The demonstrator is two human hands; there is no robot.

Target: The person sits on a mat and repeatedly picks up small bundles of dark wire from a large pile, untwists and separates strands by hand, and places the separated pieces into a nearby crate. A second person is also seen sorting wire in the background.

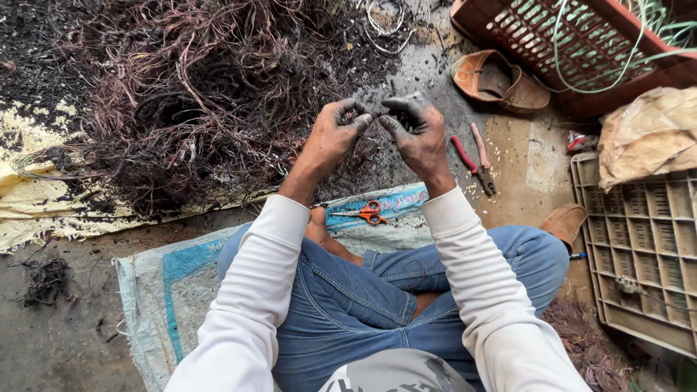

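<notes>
The person sat cross-legged on a woven sack [170, 279], in blue jeans and white sleeves. Just beyond the knees, one pair of orange-handled scissors [368, 212] lay on the sack's far edge. To the right, one pair of red-handled pliers [473, 161] rested on the bare ground.

Above these, both soot-blackened hands were raised close together. The left hand [335, 134] curled its fingers inward, thumb and forefinger tips pressed toward the right hand [415, 134], whose fingers were likewise bent and drawn together. Between the fingertips of both hands a small dark bit of burnt wire [377, 116] seemed pinched, though it was too small and sooty to tell clearly.

At the near right stood one grey gridded tray [639, 247], its cells mostly bare, with a crumpled tan bag [646, 134] lying over its far corner. Farther off, one brown sandal [497, 80] lay on the ground, and behind it one red slatted crate [552, 33] held loops of pale green cord [639, 36].

To the far left spread a large tangled heap of charred wires [196, 94].
</notes>
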